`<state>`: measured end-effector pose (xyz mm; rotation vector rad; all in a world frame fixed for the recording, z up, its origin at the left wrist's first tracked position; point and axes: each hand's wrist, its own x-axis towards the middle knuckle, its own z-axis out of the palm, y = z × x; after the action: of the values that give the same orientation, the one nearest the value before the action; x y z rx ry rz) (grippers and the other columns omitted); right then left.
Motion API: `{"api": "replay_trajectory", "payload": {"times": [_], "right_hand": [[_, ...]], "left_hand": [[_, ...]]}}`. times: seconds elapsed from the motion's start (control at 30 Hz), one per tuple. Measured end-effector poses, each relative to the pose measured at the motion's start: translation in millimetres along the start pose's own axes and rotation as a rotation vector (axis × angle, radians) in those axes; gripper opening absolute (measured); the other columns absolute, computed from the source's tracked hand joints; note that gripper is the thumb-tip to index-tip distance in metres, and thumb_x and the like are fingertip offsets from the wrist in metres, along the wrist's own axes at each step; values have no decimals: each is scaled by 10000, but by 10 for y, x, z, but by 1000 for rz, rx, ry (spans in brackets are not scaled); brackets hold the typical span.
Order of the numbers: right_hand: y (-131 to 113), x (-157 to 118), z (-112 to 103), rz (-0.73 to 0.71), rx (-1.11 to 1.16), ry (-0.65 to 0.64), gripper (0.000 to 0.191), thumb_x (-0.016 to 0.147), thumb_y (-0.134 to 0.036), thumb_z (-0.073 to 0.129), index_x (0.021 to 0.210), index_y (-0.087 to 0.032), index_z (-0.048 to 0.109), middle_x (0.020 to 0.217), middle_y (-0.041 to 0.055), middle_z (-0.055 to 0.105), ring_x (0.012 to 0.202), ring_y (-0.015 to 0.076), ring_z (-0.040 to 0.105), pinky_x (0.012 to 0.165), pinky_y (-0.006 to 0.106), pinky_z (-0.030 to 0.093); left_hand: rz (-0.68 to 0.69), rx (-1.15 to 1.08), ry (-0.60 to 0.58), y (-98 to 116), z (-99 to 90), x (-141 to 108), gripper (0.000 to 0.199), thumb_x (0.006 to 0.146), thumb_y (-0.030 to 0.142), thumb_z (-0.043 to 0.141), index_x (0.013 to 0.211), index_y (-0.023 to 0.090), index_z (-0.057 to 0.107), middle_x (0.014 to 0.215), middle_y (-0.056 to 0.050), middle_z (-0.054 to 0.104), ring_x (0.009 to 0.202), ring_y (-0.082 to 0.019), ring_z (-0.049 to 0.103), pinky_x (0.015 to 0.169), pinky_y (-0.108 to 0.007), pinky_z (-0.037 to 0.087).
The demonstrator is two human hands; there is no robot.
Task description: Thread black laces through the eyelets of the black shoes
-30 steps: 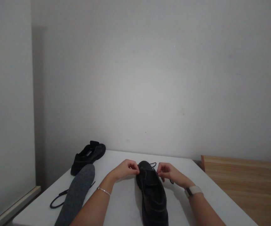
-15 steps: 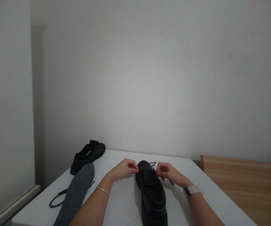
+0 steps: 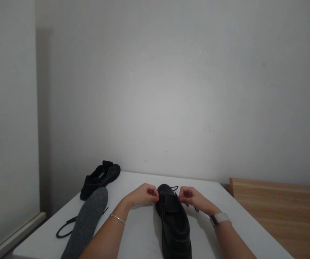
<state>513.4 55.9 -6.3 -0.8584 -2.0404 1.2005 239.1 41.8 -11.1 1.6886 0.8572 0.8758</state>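
Note:
A black shoe [image 3: 175, 230] stands upright in front of me, its toe pointing away and its tongue [image 3: 172, 204] folded back toward the opening. My left hand [image 3: 146, 194] is at the shoe's left front side, thumb and fingers pinched together against its edge; what lies between them is hidden. On the other side my right hand [image 3: 191, 196] pinches close to the right eyelet flap. A thin black shoelace [image 3: 196, 209] shows just below the right hand, and a loop of lace lies beyond the toe. The fingertips partly cover the lace.
A second black shoe [image 3: 101, 178] stands at the table's far left corner. Nearer me, a grey felt insole [image 3: 89, 219] lies over another black lace [image 3: 63, 235]. The white table [image 3: 141, 230] meets the wall, and a wooden panel [image 3: 273, 212] is at the right.
My left hand has dipped very slightly beside the shoe. Otherwise both hands keep their pinch, and the shoe, insole and second shoe stay in place.

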Motion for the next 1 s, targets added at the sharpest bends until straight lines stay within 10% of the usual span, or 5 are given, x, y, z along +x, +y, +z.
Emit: {"api": "replay_trajectory", "payload": {"times": [1.0], "right_hand": [[64, 34, -36, -19, -65, 48, 193, 691, -302, 704, 669, -169, 566, 607, -29, 525, 572, 108, 420, 545, 234, 298]], "left_hand": [[56, -17, 8, -25, -21, 27, 303, 594, 367, 808, 706, 122, 669, 668, -11, 645, 633, -116, 564, 671, -268, 428]]}}
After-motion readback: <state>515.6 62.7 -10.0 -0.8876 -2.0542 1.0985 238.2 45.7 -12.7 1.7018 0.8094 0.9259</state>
